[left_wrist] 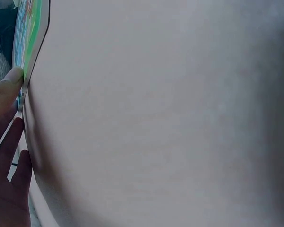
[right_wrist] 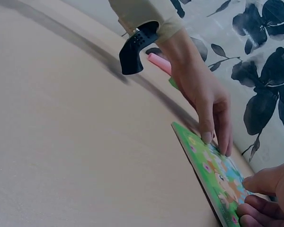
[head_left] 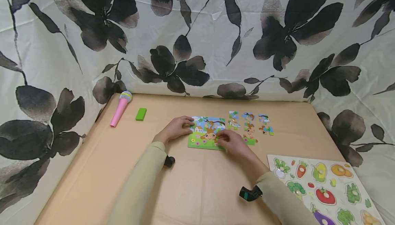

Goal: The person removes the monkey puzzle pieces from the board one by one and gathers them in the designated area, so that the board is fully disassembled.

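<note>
A monkey picture puzzle board [head_left: 199, 142] with a green lower border lies between my two hands. My left hand [head_left: 175, 129] holds its left edge; in the left wrist view the thumb [left_wrist: 13, 75] lies on top at the edge. My right hand [head_left: 236, 143] pinches the right edge, its thumb over the picture and its fingers curled, as the right wrist view shows. Beyond the right hand are several loose puzzle pieces [head_left: 249, 116] in loose columns, with parts of a similar monkey scene. The right hand hides part of the board's right edge.
A pink toy microphone [head_left: 118, 112] and a green block [head_left: 141, 114] lie at the table's back left. On the right is a large vegetable picture board [head_left: 308, 184]. Floral cloth [head_left: 216, 47] hangs behind the tan table [head_left: 200, 190].
</note>
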Motion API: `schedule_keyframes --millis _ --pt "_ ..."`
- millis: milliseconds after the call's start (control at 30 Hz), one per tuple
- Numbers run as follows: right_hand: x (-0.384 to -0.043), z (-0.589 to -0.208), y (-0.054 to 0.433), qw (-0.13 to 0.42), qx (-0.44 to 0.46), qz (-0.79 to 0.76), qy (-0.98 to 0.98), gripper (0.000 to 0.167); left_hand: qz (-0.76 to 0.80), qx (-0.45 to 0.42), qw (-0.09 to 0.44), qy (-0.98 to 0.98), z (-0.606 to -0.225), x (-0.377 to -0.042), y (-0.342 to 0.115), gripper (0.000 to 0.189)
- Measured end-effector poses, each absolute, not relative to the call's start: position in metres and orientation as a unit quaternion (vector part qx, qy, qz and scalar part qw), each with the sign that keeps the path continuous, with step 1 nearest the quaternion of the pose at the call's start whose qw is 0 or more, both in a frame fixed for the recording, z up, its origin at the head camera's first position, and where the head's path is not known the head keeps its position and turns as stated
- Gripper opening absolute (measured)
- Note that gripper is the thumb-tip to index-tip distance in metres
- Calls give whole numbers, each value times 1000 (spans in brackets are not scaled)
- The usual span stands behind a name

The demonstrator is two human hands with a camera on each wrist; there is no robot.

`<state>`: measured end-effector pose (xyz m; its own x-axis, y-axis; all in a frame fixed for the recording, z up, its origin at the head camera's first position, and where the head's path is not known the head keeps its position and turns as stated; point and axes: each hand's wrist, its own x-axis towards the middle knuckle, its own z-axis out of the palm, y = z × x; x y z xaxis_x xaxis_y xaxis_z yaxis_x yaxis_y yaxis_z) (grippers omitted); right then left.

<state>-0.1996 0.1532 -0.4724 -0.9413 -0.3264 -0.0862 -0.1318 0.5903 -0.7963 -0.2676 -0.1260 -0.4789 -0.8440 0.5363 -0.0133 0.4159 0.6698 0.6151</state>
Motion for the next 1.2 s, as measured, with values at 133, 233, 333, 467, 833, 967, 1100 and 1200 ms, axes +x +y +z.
schedule_keyframes --millis 133,233,333,467,833,967,1100,1200 --pt "-200 -474 150 108 -135 -431 885 27 314 259 96 909 -480 -268 -126 39" --pt "-200 -475 148 106 -141 -435 883 27 314 257 95 909 -480 -268 -126 39" --pt "-199 -475 146 108 -145 -441 879 27 315 256 95 909 -480 -268 -126 39" --pt "-199 -474 146 110 -151 -446 875 27 318 254 96 908 -481 -268 -127 38" --pt "-201 -473 151 85 -156 -382 907 25 312 261 95 909 -483 -271 -128 39" --pt "-202 -479 150 69 -179 -350 917 29 309 262 94 909 -483 -270 -127 39" --pt "-203 -479 149 68 -184 -342 919 35 311 261 96 909 -482 -269 -126 39" --pt "-203 -477 149 82 -188 -339 918 36 309 261 94 910 -481 -269 -126 39"
